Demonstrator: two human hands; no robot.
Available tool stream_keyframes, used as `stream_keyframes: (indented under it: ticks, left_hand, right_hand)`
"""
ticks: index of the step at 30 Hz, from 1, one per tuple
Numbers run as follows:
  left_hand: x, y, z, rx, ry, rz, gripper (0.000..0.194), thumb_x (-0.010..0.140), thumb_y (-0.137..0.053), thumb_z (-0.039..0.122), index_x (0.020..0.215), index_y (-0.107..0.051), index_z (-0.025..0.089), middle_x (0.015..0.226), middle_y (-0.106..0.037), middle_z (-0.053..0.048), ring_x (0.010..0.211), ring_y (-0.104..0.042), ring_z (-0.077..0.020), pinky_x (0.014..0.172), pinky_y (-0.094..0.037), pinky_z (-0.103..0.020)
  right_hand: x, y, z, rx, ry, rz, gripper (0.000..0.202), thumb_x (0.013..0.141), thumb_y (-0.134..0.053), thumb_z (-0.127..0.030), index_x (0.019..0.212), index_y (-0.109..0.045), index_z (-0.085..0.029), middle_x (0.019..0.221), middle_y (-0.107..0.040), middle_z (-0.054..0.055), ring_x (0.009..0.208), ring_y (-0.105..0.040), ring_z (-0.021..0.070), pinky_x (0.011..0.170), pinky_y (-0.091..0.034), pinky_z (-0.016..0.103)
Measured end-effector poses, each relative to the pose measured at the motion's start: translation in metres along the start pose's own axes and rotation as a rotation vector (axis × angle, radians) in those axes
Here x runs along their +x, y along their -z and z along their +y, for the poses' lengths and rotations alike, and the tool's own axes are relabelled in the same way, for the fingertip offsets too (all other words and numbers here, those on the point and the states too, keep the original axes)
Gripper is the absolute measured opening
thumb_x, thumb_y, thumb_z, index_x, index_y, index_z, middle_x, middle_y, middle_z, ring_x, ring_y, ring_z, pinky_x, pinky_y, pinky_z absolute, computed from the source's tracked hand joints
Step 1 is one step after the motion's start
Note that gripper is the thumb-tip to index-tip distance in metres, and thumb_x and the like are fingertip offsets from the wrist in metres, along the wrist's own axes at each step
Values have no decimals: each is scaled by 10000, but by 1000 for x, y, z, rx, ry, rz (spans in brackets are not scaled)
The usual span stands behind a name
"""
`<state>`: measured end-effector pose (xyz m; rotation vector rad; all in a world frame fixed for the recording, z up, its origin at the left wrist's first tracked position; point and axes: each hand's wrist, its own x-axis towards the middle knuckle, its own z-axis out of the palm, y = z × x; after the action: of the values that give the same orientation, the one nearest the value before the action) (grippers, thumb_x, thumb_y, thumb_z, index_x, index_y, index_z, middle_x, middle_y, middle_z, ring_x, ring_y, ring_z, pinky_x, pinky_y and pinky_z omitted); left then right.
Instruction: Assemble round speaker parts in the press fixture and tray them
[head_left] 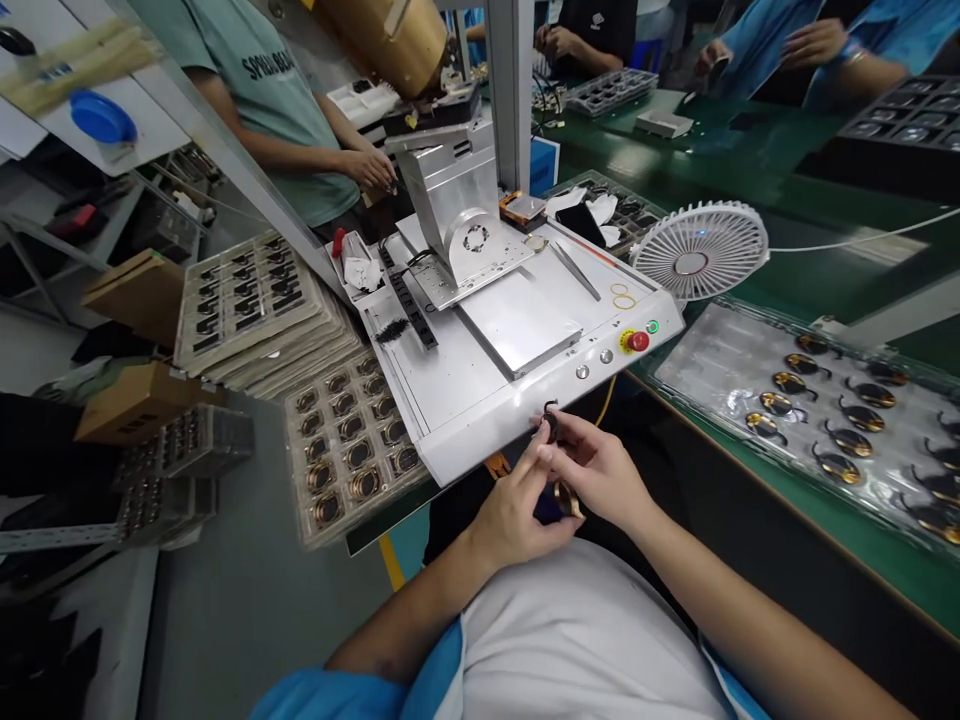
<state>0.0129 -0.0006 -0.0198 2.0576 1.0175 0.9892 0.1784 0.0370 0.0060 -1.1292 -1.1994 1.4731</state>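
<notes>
My left hand (506, 520) and my right hand (604, 470) meet in front of my body, just off the front edge of the white machine base (450, 455). Between the fingertips of both is a small dark round part (551, 427) with a thin black strip curling up from it. Lower down, a gold-rimmed round part (568, 498) sits by my left thumb, seemingly held in that hand; its far side is hidden. Both hands are closed, and my fingers cover much of the dark part.
A tray of gold-and-black round parts (806, 460) lies right, another tray (300, 470) left beside stacked trays (255, 310). The machine carries a metal fixture (472, 240), tweezers (576, 270) and a red button (637, 342). A white fan (701, 250) stands right. Other people work beyond.
</notes>
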Motion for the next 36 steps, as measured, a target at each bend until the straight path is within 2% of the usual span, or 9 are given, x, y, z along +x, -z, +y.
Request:
stream_keyframes:
  ticks: [3, 6, 10, 13, 18, 22, 27, 31, 36]
  left_hand:
    - [5, 0, 0, -72, -40, -49, 1051, 771, -852, 222, 1654, -284, 269, 1723, -286, -225, 1292, -686, -387, 1037, -638, -480]
    - [7, 5, -1, -360, -8, -8, 887, 738, -903, 216, 1523, -492, 265, 1744, -200, -248, 1047, -805, -305, 933, -685, -424]
    - [9, 12, -2, -518, 31, 0, 726, 687, -943, 198, 1331, -606, 212, 1737, -216, -258, 1041, -808, -301, 905, -689, -396]
    - [9, 15, -4, -411, -1, -47, 676, 685, -944, 234, 1280, -628, 183, 1710, -289, -269, 1030, -811, -305, 921, -683, -391]
    - [9, 18, -6, -54, -93, -108, 550, 781, -842, 261, 1279, -622, 182, 1655, -418, -243, 1410, -590, -379, 1049, -619, -433]
    - [10, 18, -7, -82, -141, -140, 622, 778, -846, 238, 1346, -593, 203, 1633, -455, -242, 1407, -594, -377, 1043, -619, -447]
    - [6, 15, -8, -513, -48, 20, 741, 727, -918, 223, 1386, -580, 241, 1648, -423, -257, 1091, -793, -305, 953, -657, -429]
    - [4, 14, -9, -766, 97, 184, 523, 816, -872, 284, 1276, -632, 219, 1310, -745, -161, 1163, -764, -286, 995, -635, -422]
    - [4, 9, -15, -900, 189, 298, 537, 753, -927, 372, 1209, -679, 232, 1260, -782, -122, 1187, -753, -271, 999, -631, -406]
  right_hand:
    - [4, 5, -7, 82, -17, 89, 481, 836, -826, -544, 1161, -768, -195, 999, -783, 94, 866, -739, 240, 735, -621, 333]
    - [8, 18, -19, 89, 5, 43, 374, 846, -820, -532, 961, -802, -177, 762, -740, 55, 677, -680, 173, 651, -585, 274]
    - [7, 25, -25, 44, -67, 11, 384, 816, -853, -526, 890, -782, -156, 643, -699, 41, 551, -621, 147, 545, -548, 251]
    - [7, 25, -22, 37, -113, 33, 422, 756, -904, -523, 910, -788, -148, 647, -707, 45, 561, -650, 155, 548, -559, 245]
    - [8, 25, -23, 156, -198, -15, 491, 555, -1022, -473, 855, -804, -152, 735, -747, 58, 637, -727, 198, 631, -638, 288]
    - [7, 24, -26, 213, -211, -6, 478, 604, -996, -519, 824, -790, -148, 695, -734, 61, 612, -715, 187, 604, -633, 283]
    - [5, 26, -27, 241, -246, -47, 477, 603, -1000, -501, 765, -717, -153, 590, -676, 30, 516, -629, 141, 518, -555, 234]
    - [2, 24, -32, 268, -330, -83, 474, 551, -1020, -441, 710, -684, -147, 670, -680, 18, 565, -587, 102, 530, -510, 198]
    - [-7, 6, -32, 308, -449, -164, 468, 573, -990, -441, 691, -649, -143, 696, -677, 27, 626, -619, 124, 608, -507, 233]
